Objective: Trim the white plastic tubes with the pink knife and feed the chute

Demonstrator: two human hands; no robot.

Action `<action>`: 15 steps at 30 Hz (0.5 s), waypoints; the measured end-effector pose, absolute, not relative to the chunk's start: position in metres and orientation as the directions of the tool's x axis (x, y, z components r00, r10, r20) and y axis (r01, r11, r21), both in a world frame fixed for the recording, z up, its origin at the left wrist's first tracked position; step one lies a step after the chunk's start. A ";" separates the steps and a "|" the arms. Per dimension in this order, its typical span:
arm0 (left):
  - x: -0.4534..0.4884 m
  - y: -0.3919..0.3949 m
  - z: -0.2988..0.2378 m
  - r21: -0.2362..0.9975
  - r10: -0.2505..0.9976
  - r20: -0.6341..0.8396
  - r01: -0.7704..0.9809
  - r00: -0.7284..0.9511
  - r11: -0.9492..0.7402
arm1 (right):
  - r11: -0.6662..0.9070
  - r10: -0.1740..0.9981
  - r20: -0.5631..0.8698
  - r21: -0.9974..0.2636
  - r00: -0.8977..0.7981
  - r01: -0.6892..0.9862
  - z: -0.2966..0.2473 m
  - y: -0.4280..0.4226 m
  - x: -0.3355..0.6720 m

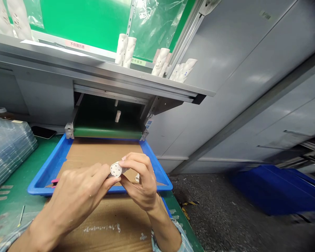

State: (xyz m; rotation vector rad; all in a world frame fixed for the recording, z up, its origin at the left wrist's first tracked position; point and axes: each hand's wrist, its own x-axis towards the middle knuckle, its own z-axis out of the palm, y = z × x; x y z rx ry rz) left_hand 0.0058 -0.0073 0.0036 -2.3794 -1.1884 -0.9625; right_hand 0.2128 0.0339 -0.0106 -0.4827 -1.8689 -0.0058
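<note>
My left hand (76, 197) and my right hand (141, 182) meet above a blue plastic tray (51, 171) lined with brown cardboard (99, 154). Between their fingertips they pinch a short white cylindrical part (117, 169), its round end facing up and marked with several small holes. Its far end is hidden by my fingers. A small white piece (137, 177) shows just behind my right hand, and a pink-tipped item (55, 182) lies at the tray's left edge near my left hand.
A metal shelf (99, 71) ahead holds several white cylinders, and a green conveyor belt (107, 133) runs beneath it with a white cylinder (117, 116) on it. Left stand stacked transparent plastic trays (7, 154) and a phone (43, 132). A blue crate (275, 189) sits on the floor.
</note>
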 end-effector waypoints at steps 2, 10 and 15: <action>0.006 -0.007 0.003 0.026 0.582 0.690 0.789 0.430 -0.614 | 0.913 0.321 0.908 -0.222 -0.269 0.341 -0.010 0.033 0.213; 0.005 -0.006 0.010 -0.076 0.506 0.755 0.822 0.417 -0.564 | 0.904 0.382 0.868 -0.279 -0.318 0.325 -0.009 0.034 0.216; 0.003 -0.005 0.014 -0.134 0.485 0.759 0.833 0.435 -0.537 | 0.908 0.407 0.813 -0.313 -0.416 0.277 -0.009 0.035 0.220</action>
